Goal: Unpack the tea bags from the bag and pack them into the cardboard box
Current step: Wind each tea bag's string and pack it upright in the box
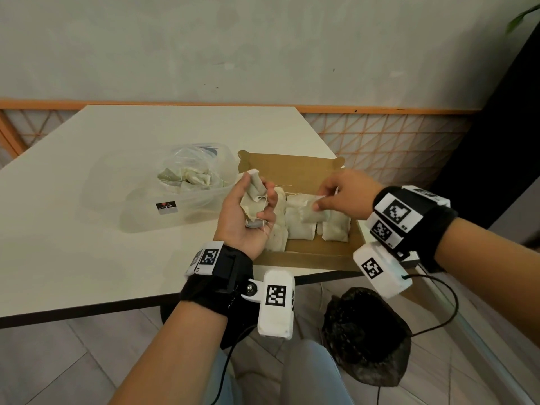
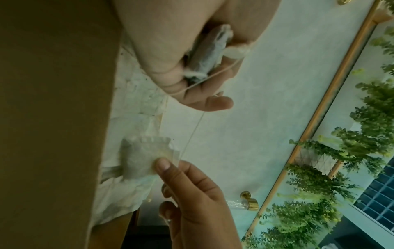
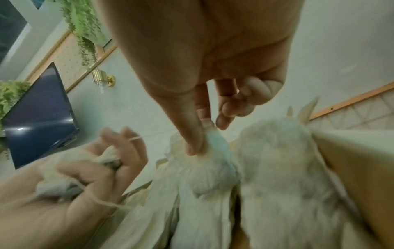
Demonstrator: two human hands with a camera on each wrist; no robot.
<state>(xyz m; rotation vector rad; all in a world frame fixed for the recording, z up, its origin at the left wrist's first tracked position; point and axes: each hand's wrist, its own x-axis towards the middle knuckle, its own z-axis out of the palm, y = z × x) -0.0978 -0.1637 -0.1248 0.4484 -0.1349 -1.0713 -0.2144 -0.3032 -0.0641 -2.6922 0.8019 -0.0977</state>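
- The left hand (image 1: 248, 217) is turned palm up over the near left corner of the cardboard box (image 1: 315, 255), its fingers curled into a closed grip on a small bunch of tea bags (image 1: 254, 200); how many are in the bunch cannot be told.
- A thin string (image 2: 192, 134) runs from that left grip across to the tea bag in the right hand.
- The right hand (image 1: 342, 194) reaches in from the right with the back of the hand up, over the far right part of the box.
- Its thumb and forefinger pinch the top edge of one tea bag (image 1: 314, 213), so this grip is closed on that bag; the other fingers (image 3: 230, 107) are loosely curled behind.
- The pinched bag hangs just under the right grip, touching the bags already lying in the box.
- Below both grips, the packed tea bags (image 1: 301, 226) lie side by side in the open box in about three stacks; an exact count is not clear.
- To the left of the left grip, on the bench (image 1: 87, 200), stands one clear plastic tub (image 1: 181, 211) holding one clear bag (image 1: 190, 168) with more tea bags inside.
- Each wrist wears one black strap with white marker blocks.
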